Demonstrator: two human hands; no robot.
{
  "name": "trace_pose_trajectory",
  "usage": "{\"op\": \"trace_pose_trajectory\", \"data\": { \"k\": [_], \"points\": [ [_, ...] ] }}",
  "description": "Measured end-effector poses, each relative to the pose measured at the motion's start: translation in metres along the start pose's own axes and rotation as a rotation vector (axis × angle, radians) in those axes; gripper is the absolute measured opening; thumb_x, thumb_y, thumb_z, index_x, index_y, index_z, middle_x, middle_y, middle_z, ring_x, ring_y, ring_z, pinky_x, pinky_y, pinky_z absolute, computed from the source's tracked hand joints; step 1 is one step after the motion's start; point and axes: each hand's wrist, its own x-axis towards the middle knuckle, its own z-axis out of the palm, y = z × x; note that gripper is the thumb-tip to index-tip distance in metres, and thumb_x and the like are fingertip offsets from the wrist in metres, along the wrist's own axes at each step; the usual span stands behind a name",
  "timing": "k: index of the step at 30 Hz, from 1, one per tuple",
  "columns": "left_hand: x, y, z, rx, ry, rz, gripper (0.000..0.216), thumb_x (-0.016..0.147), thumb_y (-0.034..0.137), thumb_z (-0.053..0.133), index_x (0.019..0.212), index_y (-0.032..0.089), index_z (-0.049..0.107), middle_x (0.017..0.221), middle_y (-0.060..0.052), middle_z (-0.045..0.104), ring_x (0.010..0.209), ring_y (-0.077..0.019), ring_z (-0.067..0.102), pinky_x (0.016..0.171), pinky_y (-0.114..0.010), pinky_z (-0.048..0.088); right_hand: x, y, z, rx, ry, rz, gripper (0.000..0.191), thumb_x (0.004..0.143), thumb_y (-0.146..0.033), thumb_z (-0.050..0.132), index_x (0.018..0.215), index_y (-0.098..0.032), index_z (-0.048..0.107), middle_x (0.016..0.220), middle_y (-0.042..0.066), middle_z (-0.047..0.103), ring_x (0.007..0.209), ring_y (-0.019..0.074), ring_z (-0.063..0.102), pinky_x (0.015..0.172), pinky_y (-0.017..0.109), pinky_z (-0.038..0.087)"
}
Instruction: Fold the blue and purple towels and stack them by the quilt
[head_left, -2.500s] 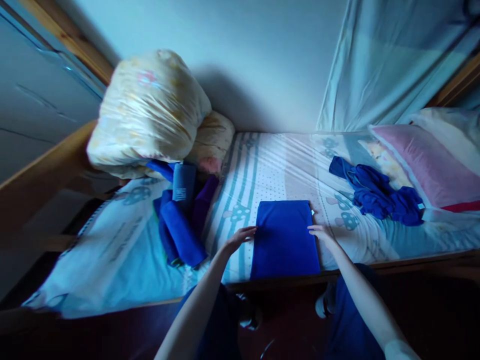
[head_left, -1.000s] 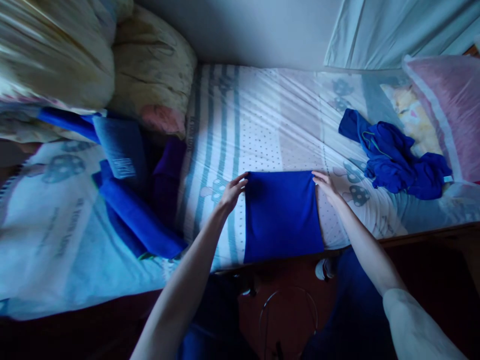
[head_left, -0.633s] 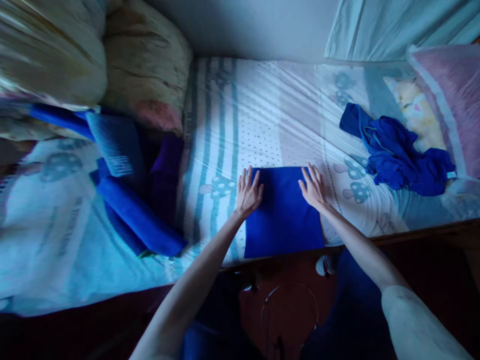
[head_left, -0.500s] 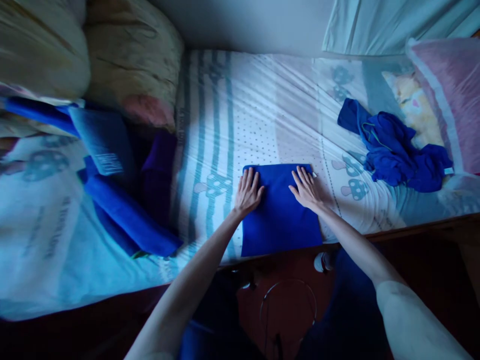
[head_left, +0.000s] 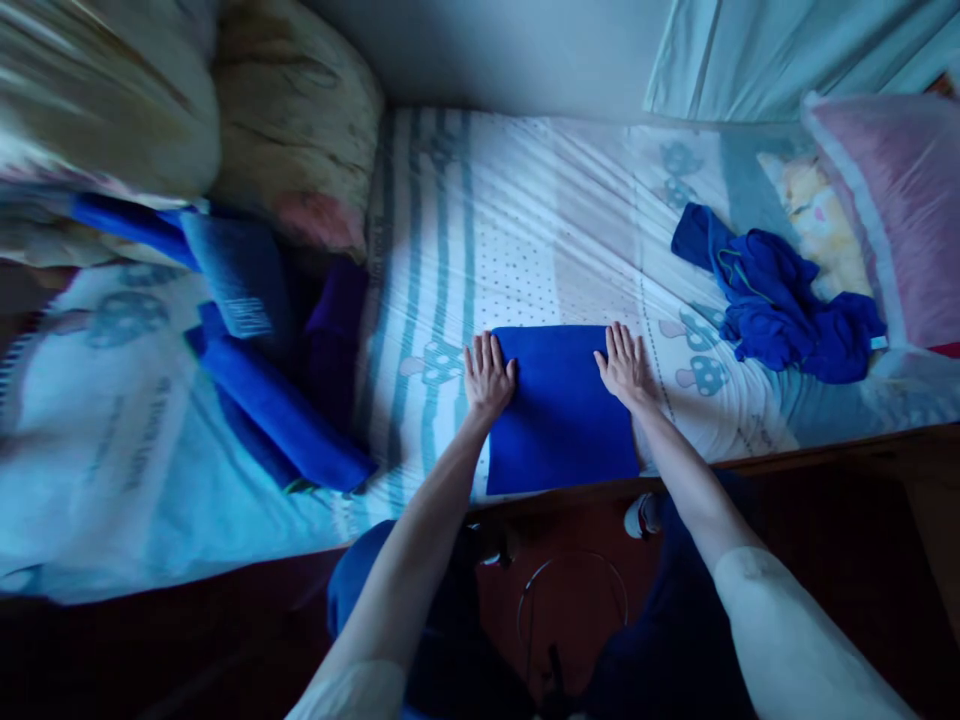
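Note:
A folded royal-blue cloth [head_left: 561, 410] lies flat on the patterned bed sheet [head_left: 540, 230], near the bed's front edge. My left hand [head_left: 487, 372] rests palm down on the cloth's upper left corner, fingers stretched out together. At the upper right corner my right hand [head_left: 624, 364] lies flat the same way. Neither hand grips anything.
A crumpled blue garment [head_left: 780, 310] lies to the right, beside a pink pillow [head_left: 885, 200]. Rolled and folded blue and purple cloths [head_left: 277, 400] sit to the left under cream bedding bundles [head_left: 292, 110]. The wooden bed rail [head_left: 825, 455] runs along the front.
My hands went from holding the cloth's side edges to lying flat on its top, then slid outward to its upper corners. The view shifted slightly.

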Motion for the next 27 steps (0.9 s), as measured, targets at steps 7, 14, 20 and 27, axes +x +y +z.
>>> {"op": "trace_pose_trajectory", "data": {
  "k": [7, 14, 20, 27],
  "points": [
    [-0.124, 0.021, 0.008, 0.017, 0.069, -0.139, 0.065, 0.101, 0.038, 0.033, 0.157, 0.006, 0.029, 0.167, -0.019, 0.019, 0.157, -0.0315, 0.010, 0.127, -0.056, 0.012, -0.081, -0.023, -0.002, 0.028, 0.061, 0.129, 0.060, 0.105, -0.038, 0.028, 0.160, -0.014, 0.028, 0.168, 0.014, 0.023, 0.156, 0.0300, 0.012, 0.124, 0.061, 0.003],
    [-0.200, 0.009, 0.005, -0.017, 0.151, -0.166, 0.058, 0.101, 0.033, 0.030, 0.153, 0.008, 0.040, 0.159, -0.021, 0.039, 0.154, -0.0306, 0.024, 0.125, -0.056, 0.020, -0.181, -0.003, 0.002, 0.042, 0.167, 0.151, 0.056, 0.103, -0.033, 0.031, 0.155, -0.015, 0.039, 0.163, 0.014, 0.036, 0.152, 0.0284, 0.026, 0.123, 0.053, 0.016],
    [-0.218, 0.004, 0.007, -0.202, 0.205, -0.332, 0.044, 0.092, 0.024, 0.041, 0.126, 0.012, 0.067, 0.143, -0.021, 0.058, 0.141, -0.0332, 0.046, 0.115, -0.055, 0.037, -0.220, 0.003, 0.006, 0.136, 0.301, 0.214, 0.042, 0.099, -0.032, 0.041, 0.126, -0.014, 0.068, 0.138, 0.018, 0.062, 0.131, 0.0301, 0.052, 0.109, 0.047, 0.039],
    [-0.219, -0.001, -0.004, -0.560, 0.167, -0.695, 0.025, 0.080, 0.034, 0.056, 0.089, 0.017, 0.071, 0.082, -0.010, 0.070, 0.096, -0.0302, 0.070, 0.094, -0.045, 0.053, -0.237, 0.006, -0.019, 0.531, 0.191, 0.494, 0.018, 0.082, -0.028, 0.060, 0.085, -0.018, 0.074, 0.090, 0.013, 0.075, 0.093, 0.0279, 0.068, 0.087, 0.037, 0.051]
  ]
}}
